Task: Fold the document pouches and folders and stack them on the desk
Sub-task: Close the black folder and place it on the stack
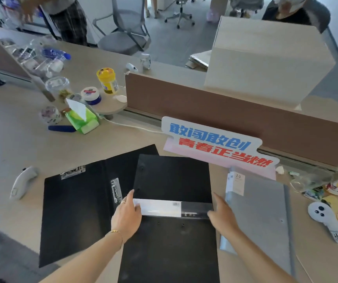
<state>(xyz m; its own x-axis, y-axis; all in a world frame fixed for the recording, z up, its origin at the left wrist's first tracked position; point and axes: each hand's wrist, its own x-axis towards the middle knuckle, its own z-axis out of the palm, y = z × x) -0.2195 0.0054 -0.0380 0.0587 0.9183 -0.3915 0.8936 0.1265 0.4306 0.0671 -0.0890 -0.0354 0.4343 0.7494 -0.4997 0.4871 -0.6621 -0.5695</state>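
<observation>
A black folder (172, 178) lies open in front of me, its spine carrying a white and black label (164, 208). My left hand (126, 216) rests on the left end of that spine, fingers flat. At the right end, my right hand (223, 217) presses the spine with fingers together. Under it to the left lies another open black folder (74, 211) with metal clips (115, 189). A closed grey folder (262, 213) with a label marked 20 sits on the desk to the right.
A sign with blue and red characters (217, 144) leans on the brown divider (225, 111). Left: a white controller (22, 181), green tissue pack (81, 117), jars and bottles. Right: another controller (325, 219) and snack packets. A cardboard box (266, 62) stands behind the divider.
</observation>
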